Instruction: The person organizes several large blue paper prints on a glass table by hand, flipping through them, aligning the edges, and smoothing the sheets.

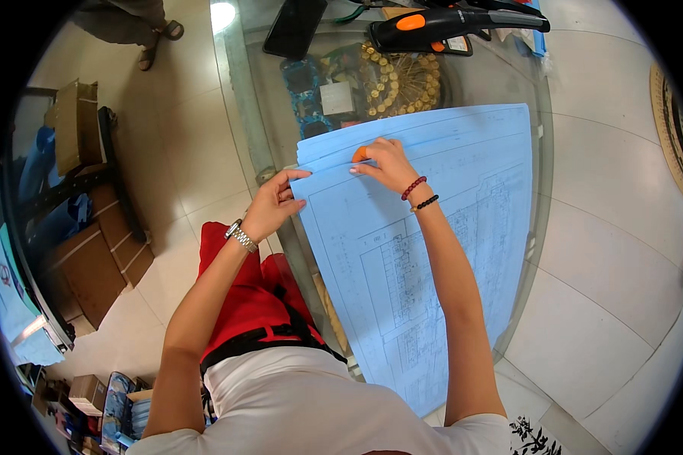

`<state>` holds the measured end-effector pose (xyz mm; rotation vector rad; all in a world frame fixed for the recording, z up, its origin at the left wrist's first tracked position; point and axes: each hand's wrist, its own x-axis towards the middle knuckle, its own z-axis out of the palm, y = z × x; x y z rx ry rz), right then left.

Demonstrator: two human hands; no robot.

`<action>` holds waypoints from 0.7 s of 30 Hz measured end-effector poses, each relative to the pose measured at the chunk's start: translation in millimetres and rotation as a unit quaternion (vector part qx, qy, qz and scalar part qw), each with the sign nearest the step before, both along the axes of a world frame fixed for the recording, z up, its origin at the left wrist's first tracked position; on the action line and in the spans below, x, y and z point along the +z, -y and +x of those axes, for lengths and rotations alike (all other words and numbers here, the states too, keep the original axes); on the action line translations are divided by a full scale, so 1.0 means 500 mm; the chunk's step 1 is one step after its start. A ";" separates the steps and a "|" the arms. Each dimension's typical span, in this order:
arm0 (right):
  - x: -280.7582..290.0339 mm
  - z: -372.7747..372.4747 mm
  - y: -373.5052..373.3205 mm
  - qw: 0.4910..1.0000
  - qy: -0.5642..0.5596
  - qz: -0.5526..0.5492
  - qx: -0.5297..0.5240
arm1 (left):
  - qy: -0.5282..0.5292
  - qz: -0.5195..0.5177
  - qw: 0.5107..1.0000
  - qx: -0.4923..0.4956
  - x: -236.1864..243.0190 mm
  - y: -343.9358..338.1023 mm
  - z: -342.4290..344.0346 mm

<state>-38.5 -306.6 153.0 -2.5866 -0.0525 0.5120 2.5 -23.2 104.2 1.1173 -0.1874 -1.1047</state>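
Note:
Large pale-blue drawing sheets point(425, 205) with dark line plans lie in a layered stack on the glass-topped table. My left hand point(275, 205) pinches the top sheet's left edge near its far corner, thumb above and fingers bent; a metal watch sits on that wrist. To its right, my right hand point(387, 163) bends over the far edge of the same sheet, thumb and forefinger close together on it. An orange cover point(360, 155), which looks like a rubber finger cot, is on one of its fingers. Beyond the top sheet's edge, more blue layers show.
A black phone point(295, 28), a black-and-orange handheld tool point(448, 29) and a ring of gold coin-like pieces point(402, 80) are at the table's far end. Cardboard boxes point(95, 265) stand on the left floor. Another person's sandalled feet point(159, 45) are at the far left.

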 end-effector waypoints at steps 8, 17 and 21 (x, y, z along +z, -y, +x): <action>0.021 0.021 -0.044 0.990 0.127 0.057 0.016 | 0.007 -0.004 1.000 0.009 0.007 -0.001 -0.005; 0.024 0.022 -0.011 0.996 -0.024 0.031 0.085 | -0.018 -0.022 1.000 -0.003 0.034 -0.003 0.002; 0.013 0.011 0.039 0.997 0.027 -0.013 0.067 | -0.047 -0.023 0.999 0.002 0.032 -0.008 0.006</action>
